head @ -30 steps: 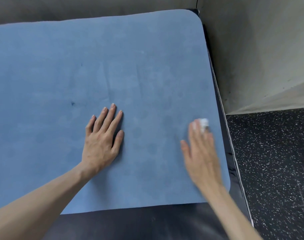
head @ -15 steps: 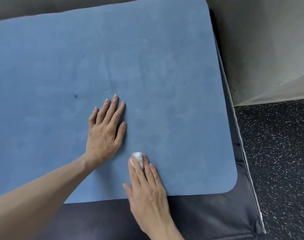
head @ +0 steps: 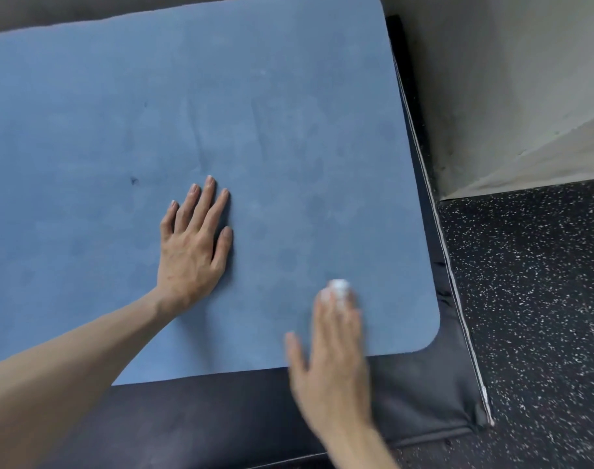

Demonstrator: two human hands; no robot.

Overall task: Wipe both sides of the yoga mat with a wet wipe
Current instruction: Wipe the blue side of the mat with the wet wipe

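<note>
A blue yoga mat (head: 255, 113) lies flat and fills most of the view, its rounded near right corner at the lower right. My left hand (head: 194, 252) rests palm down on the mat with straight fingers held close together. My right hand (head: 332, 353) is blurred by motion near the mat's front edge, fingers straight, pressing a small white wet wipe (head: 338, 288) onto the mat under its fingertips. Only the tip of the wipe shows past the fingers.
The mat lies on a black padded cushion (head: 424, 394) with a white-piped right edge. To the right is black speckled rubber floor (head: 532, 299). A beige wall (head: 491, 79) rises at the back right, close to the mat's right edge.
My right hand has swept the wipe rightward from beside my left hand toward the mat's near right corner; a second ago it was further right and up. My left hand stayed put.
</note>
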